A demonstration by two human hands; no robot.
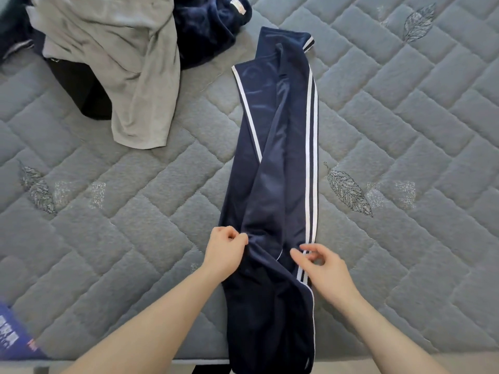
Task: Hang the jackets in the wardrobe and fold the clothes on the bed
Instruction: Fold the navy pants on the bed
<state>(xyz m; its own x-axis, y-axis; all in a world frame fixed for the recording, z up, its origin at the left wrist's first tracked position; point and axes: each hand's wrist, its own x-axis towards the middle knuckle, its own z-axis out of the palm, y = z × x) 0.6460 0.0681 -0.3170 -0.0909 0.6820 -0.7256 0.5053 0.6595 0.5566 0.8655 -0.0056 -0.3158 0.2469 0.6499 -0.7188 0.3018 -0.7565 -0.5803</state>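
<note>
left hand (225, 248) fingers pinch the navy track pants (278, 163); right hand (321, 264) fingers hover loosely curled above them.

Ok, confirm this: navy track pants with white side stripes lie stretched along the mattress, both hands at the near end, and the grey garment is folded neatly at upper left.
One thing is wrong: the head view shows the grey garment crumpled in a heap, not folded. The rest holds: navy track pants along the mattress, left hand and right hand at the near end.
</note>
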